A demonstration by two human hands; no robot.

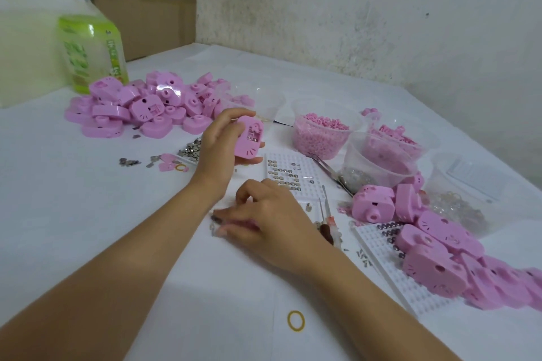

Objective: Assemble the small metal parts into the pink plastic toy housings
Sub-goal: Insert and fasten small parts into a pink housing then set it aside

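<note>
My left hand holds a pink plastic housing upright above the table, its open inner side facing me. My right hand rests low on the white cloth with its fingertips pinched over small metal parts lying there; whether a part is between the fingers is hidden. A white pegged tray with several round metal pieces lies just beyond the right hand. A heap of pink housings sits at the back left, and another row of housings runs along the right.
Clear tubs hold pink beads and pink parts at the right. Tweezers and a screwdriver lie by the trays. A second pegged tray, loose metal clips, a green bottle and a yellow rubber band are also here.
</note>
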